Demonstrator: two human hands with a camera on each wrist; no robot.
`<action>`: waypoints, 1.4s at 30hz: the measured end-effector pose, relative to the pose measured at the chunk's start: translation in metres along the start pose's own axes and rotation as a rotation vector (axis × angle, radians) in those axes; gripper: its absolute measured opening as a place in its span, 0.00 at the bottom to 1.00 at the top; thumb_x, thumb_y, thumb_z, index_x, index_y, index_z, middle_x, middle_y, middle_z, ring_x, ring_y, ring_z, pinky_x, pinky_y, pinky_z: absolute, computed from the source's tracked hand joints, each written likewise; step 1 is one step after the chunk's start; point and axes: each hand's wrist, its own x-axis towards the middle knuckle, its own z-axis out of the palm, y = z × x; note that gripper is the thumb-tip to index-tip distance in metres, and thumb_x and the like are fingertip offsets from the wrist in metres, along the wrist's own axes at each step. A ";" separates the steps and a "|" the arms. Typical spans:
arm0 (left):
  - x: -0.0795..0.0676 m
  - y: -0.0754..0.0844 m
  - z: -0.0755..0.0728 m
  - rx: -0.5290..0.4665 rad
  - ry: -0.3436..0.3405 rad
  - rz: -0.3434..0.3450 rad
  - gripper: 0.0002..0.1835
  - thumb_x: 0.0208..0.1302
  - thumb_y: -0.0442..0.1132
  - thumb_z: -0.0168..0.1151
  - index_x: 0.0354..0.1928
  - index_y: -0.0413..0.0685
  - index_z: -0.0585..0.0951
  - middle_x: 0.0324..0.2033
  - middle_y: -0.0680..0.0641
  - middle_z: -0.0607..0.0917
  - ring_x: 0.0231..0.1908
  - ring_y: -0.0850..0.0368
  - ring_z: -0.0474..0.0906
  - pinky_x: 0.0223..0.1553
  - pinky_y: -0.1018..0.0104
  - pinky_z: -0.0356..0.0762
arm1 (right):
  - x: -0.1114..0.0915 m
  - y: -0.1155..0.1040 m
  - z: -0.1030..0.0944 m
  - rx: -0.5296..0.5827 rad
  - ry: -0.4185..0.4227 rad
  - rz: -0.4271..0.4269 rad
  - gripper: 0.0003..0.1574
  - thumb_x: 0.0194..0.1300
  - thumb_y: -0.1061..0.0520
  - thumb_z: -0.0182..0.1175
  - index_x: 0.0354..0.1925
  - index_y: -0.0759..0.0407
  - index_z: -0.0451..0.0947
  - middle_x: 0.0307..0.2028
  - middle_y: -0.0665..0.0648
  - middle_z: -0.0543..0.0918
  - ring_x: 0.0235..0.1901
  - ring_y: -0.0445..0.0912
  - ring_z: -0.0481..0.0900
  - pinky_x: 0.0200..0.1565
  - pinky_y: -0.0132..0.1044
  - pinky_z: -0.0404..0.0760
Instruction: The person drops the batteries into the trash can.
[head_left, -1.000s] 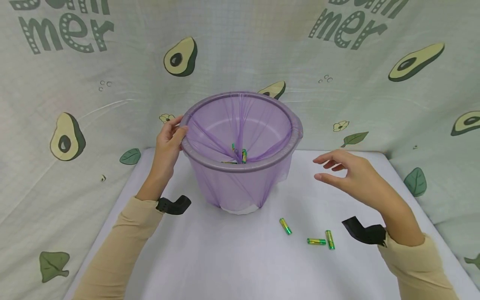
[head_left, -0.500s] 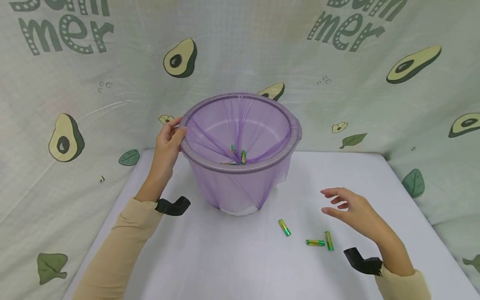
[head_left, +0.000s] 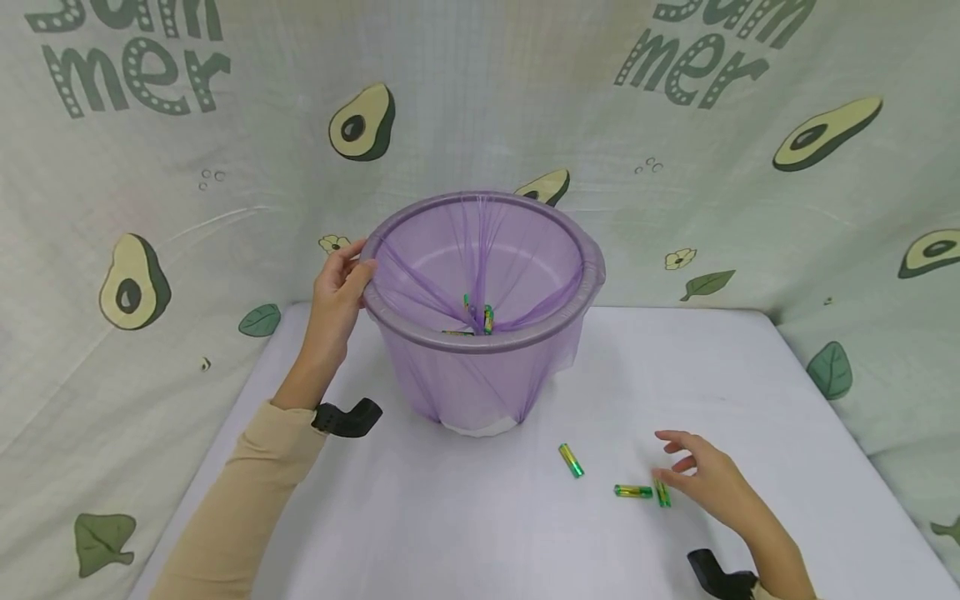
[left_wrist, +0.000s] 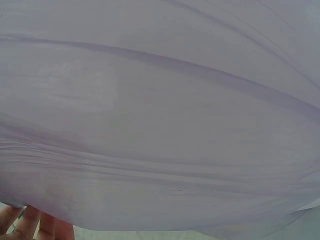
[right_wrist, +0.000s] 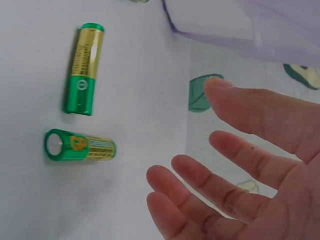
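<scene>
A bucket [head_left: 482, 342] lined with a sheer purple bag [head_left: 468, 383] stands on the table. My left hand [head_left: 335, 308] grips its left rim, thumb on top. Several green-and-gold batteries [head_left: 488, 320] lie inside, partly hidden by the rim. On the table to the right are three more: a slanted battery [head_left: 571, 461], a sideways battery [head_left: 633, 492], and an upright-lying battery [head_left: 663, 494] nearest my right hand [head_left: 708, 477]. That hand hovers with fingers spread and relaxed, holding nothing. In the right wrist view two batteries lie apart from the fingers [right_wrist: 190, 172].
White cloth covers the table [head_left: 420, 533]. An avocado-print curtain [head_left: 247, 167] hangs behind and along both sides. Each wrist carries a black mount [head_left: 348, 417]. Purple bag film [left_wrist: 150, 125] fills most of the left wrist view.
My right hand has come down and towards me, from beside the bucket to just over the batteries. My left hand stays on the rim; the batteries have not moved.
</scene>
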 end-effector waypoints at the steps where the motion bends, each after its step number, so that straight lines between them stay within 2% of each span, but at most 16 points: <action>1: 0.000 0.000 0.000 -0.009 -0.002 0.001 0.25 0.68 0.42 0.49 0.65 0.45 0.64 0.40 0.57 0.74 0.34 0.66 0.71 0.33 0.79 0.70 | 0.000 0.003 0.003 -0.002 -0.007 0.020 0.39 0.55 0.51 0.65 0.60 0.66 0.66 0.48 0.67 0.76 0.39 0.49 0.77 0.32 0.39 0.75; 6: 0.000 0.000 0.001 -0.029 -0.010 0.009 0.24 0.68 0.42 0.49 0.65 0.45 0.65 0.41 0.56 0.75 0.35 0.66 0.72 0.33 0.78 0.71 | 0.003 0.016 0.016 -0.013 -0.027 0.094 0.37 0.54 0.56 0.65 0.59 0.68 0.65 0.43 0.64 0.76 0.35 0.47 0.75 0.31 0.38 0.75; 13: 0.001 0.001 0.004 -0.006 -0.012 0.010 0.24 0.69 0.42 0.49 0.65 0.45 0.65 0.41 0.55 0.75 0.35 0.66 0.73 0.33 0.78 0.72 | 0.004 0.026 0.026 -0.011 -0.033 0.115 0.34 0.56 0.58 0.62 0.58 0.70 0.65 0.39 0.61 0.76 0.34 0.47 0.75 0.31 0.39 0.76; 26: 0.000 0.002 0.003 0.008 -0.003 0.002 0.25 0.69 0.43 0.49 0.65 0.47 0.65 0.40 0.55 0.74 0.35 0.66 0.72 0.33 0.78 0.72 | 0.011 0.023 0.031 -0.009 -0.056 0.146 0.27 0.55 0.62 0.60 0.53 0.70 0.68 0.31 0.56 0.73 0.27 0.46 0.68 0.26 0.36 0.68; 42: -0.001 0.002 0.001 0.018 0.006 -0.010 0.25 0.69 0.43 0.49 0.66 0.47 0.65 0.39 0.57 0.74 0.35 0.66 0.72 0.33 0.78 0.71 | 0.016 0.024 0.032 -0.048 -0.059 0.160 0.23 0.53 0.61 0.62 0.47 0.68 0.70 0.29 0.57 0.73 0.26 0.46 0.69 0.26 0.36 0.69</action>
